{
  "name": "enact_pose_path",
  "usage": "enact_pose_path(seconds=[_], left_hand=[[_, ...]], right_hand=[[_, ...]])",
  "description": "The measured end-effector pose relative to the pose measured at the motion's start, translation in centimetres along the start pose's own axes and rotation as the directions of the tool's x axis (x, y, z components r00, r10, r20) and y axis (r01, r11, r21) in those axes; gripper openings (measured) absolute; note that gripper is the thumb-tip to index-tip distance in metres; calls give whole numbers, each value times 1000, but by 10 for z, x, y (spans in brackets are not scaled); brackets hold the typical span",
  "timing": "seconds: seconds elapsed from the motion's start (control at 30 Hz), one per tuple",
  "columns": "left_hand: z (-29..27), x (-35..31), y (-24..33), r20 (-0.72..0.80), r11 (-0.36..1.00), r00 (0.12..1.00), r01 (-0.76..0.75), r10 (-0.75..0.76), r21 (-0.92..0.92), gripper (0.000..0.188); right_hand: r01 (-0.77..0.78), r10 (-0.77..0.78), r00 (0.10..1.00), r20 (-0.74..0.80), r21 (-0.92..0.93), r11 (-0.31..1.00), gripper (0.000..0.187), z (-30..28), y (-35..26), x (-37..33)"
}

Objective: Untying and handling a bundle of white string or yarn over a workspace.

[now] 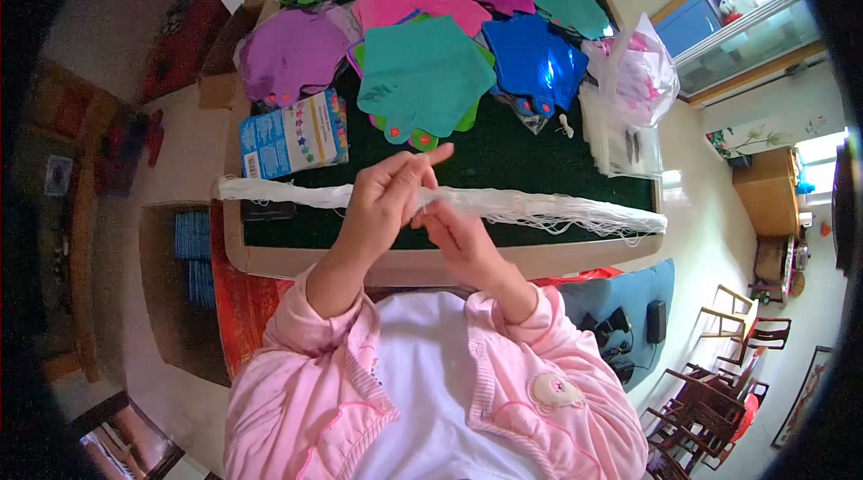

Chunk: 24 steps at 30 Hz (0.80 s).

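Note:
A long bundle of thin white string point(557, 208) lies across the near side of the dark green tabletop, its loose strands trailing at the right end. My left hand point(387, 197) is over the middle of the bundle, thumb and fingers pinched together and one finger pointing right. Close beside it, slightly lower and to the right, my right hand point(460, 233) has its fingers curled in a pinch. White strands show between the two hands; exactly how the fingers grip them is partly hidden. Just beyond my hands sits a stack of teal and green scalloped pieces point(422, 71) with small red buttons.
More scalloped pieces, including a purple stack point(292, 57) and a blue one point(535, 62), cover the table's far side. Blue-and-white packets point(292, 134) lie left; a white plastic bag point(643, 71) and clear bags point(620, 134) lie right. An open cardboard box point(166, 318) stands at lower left.

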<state>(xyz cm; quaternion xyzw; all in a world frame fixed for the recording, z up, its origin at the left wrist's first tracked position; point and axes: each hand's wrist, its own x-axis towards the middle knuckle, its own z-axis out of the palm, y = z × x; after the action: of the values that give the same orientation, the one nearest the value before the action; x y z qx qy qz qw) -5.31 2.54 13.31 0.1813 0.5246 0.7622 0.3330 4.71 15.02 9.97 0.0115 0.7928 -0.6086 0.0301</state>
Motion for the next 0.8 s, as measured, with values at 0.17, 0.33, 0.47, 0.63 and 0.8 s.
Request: enact_pose_path(seconds=[0.17, 0.33, 0.47, 0.63, 0.8], left_hand=[[-6, -7, -35, -43, 960, 999, 1, 11, 279, 28], [1, -20, -26, 29, 979, 985, 168, -172, 113, 36], [4, -28, -4, 102, 992, 986, 129, -128, -6, 40], [6, -42, 49, 123, 982, 975, -188, 186, 7, 32], [9, -48, 101, 230, 620, 576, -728, 785, -293, 34]], right_hand=[[292, -355, 915, -194, -292, 911, 8, -5, -12, 3], [139, -190, 943, -272, -197, 970, 6, -20, 8, 15], [29, -52, 979, -195, -119, 992, 6, -14, 41, 20], [44, -89, 972, -217, -205, 978, 3, -10, 85, 19], [93, -143, 976, -164, -283, 955, 20, -14, 101, 16]])
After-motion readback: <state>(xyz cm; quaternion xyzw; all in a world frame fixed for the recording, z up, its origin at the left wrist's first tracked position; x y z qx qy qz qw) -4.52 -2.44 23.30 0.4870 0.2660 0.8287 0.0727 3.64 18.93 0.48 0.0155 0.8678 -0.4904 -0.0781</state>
